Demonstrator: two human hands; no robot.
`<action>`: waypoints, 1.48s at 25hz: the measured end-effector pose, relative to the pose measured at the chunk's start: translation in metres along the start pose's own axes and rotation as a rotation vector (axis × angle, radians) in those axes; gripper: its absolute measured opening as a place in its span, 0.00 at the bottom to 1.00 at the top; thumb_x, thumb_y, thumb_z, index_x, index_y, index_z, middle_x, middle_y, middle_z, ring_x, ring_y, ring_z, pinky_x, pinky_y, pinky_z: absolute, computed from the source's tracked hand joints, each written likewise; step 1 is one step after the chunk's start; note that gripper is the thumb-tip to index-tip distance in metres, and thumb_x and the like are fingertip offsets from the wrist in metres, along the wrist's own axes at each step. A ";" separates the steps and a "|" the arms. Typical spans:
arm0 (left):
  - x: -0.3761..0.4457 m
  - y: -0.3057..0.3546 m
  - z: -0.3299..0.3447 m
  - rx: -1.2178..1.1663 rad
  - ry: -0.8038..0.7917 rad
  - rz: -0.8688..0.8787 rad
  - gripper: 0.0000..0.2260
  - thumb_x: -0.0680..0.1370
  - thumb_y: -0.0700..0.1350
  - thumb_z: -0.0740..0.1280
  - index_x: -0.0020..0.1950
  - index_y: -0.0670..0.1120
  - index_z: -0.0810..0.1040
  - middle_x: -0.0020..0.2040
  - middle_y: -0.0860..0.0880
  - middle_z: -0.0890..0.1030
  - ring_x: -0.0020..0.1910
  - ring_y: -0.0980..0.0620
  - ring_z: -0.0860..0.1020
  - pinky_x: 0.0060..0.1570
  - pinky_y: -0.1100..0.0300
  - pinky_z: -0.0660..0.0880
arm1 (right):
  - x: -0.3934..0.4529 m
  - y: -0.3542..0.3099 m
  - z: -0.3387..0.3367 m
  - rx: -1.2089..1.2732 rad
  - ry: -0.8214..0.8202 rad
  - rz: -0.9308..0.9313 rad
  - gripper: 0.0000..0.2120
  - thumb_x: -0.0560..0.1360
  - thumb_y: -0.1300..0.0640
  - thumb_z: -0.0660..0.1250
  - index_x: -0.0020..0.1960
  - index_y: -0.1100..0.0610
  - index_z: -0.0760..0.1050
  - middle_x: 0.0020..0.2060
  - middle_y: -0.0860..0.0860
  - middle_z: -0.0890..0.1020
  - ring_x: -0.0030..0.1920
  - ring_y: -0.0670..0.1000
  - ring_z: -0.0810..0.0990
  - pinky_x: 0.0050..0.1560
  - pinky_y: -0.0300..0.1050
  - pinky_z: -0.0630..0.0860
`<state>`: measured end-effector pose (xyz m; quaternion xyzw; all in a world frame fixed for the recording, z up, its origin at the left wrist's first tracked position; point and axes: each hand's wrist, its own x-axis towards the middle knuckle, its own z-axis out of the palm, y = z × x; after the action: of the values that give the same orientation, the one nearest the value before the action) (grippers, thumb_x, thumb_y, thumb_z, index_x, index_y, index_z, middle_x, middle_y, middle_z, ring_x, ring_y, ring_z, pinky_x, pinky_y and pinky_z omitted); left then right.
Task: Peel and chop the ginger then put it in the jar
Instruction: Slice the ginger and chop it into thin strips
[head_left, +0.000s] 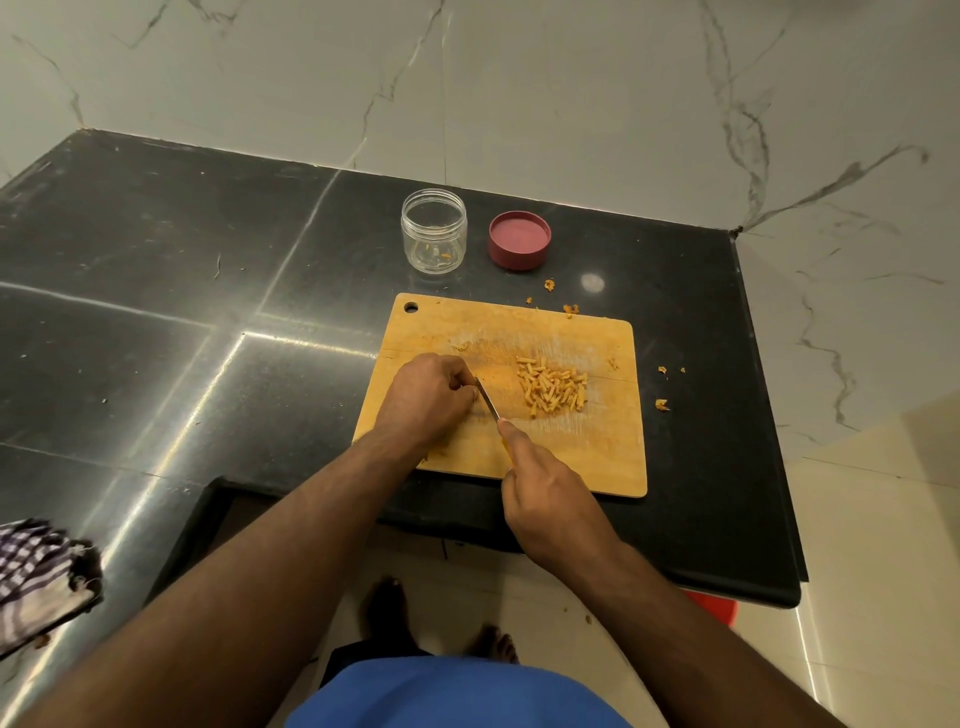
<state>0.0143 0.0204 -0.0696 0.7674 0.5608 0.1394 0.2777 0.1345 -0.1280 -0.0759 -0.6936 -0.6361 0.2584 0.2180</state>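
A wooden cutting board (587, 447) lies on the black counter. A heap of chopped ginger sticks (551, 387) sits on its right middle. My left hand (428, 397) rests curled on the board's left part, its fingers bent over something I cannot make out, right against the knife blade. My right hand (545, 499) grips the knife (488, 399) by its handle, with the blade pointing up and left toward my left hand. A clear plastic jar (434, 231) stands open behind the board with a few ginger bits at its bottom. Its red lid (519, 240) lies beside it, to the right.
Ginger peel scraps (661, 404) lie scattered on the counter (156, 312) right of and behind the board. A checked cloth (41, 577) lies at the counter's left front edge. White marble walls close the back and right. My feet stand on the tiled floor below.
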 end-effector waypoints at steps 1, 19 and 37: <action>0.000 0.000 0.000 0.000 0.001 0.000 0.06 0.78 0.44 0.69 0.51 0.47 0.85 0.43 0.54 0.79 0.39 0.57 0.74 0.32 0.68 0.64 | 0.002 0.000 0.000 -0.004 -0.011 0.006 0.25 0.83 0.56 0.53 0.79 0.51 0.55 0.58 0.53 0.78 0.49 0.51 0.76 0.51 0.50 0.75; -0.001 -0.003 0.004 -0.005 0.016 -0.027 0.06 0.77 0.44 0.69 0.51 0.47 0.85 0.47 0.52 0.83 0.41 0.56 0.76 0.33 0.68 0.65 | 0.000 -0.012 0.001 0.047 -0.005 0.030 0.25 0.83 0.57 0.53 0.80 0.52 0.54 0.62 0.54 0.76 0.55 0.51 0.75 0.53 0.44 0.72; -0.001 -0.007 0.002 -0.042 -0.001 -0.033 0.07 0.79 0.45 0.69 0.54 0.48 0.85 0.49 0.52 0.84 0.43 0.57 0.77 0.37 0.67 0.70 | -0.013 -0.012 -0.001 0.042 0.035 0.022 0.25 0.83 0.58 0.55 0.79 0.53 0.55 0.61 0.52 0.76 0.53 0.47 0.75 0.52 0.39 0.71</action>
<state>0.0096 0.0204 -0.0754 0.7521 0.5703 0.1461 0.2963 0.1247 -0.1400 -0.0663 -0.7004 -0.6189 0.2618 0.2406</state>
